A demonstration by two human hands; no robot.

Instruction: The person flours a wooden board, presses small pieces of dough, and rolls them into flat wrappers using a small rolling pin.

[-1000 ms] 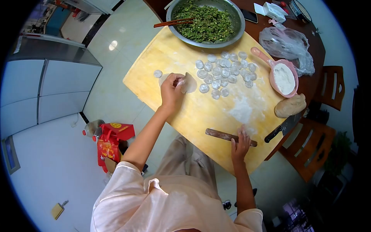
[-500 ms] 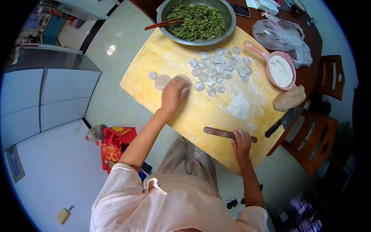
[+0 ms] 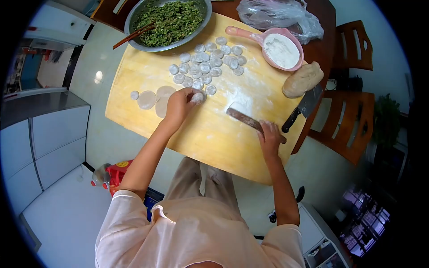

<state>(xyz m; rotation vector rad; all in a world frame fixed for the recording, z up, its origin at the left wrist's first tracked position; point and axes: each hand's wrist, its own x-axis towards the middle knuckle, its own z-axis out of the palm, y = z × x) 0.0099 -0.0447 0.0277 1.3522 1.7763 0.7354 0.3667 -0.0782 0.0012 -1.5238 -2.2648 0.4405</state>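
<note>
My left hand (image 3: 179,106) is over the middle of the wooden board, its thumb and fingers closed on a small floured dough disc (image 3: 203,95) beside the cluster. Several more flattened dough discs (image 3: 204,68) lie just beyond it. Two thin rolled wrappers (image 3: 147,100) rest to the left of this hand, the nearer one partly under its edge. My right hand (image 3: 269,137) is wrapped round the right end of a brown rolling pin (image 3: 243,118), whose far end reaches a patch of loose flour (image 3: 239,100).
A metal bowl of chopped green filling (image 3: 167,23) with chopsticks (image 3: 134,35) stands at the back left. On the right are a pink scoop of flour (image 3: 281,50), a dough lump (image 3: 303,80) and a knife (image 3: 292,119). A plastic bag (image 3: 281,18) lies behind.
My left hand has moved right, away from the wrappers, to a dough disc by the cluster. The rolling pin in my right hand has shifted forward toward the loose flour. The view has shifted.
</note>
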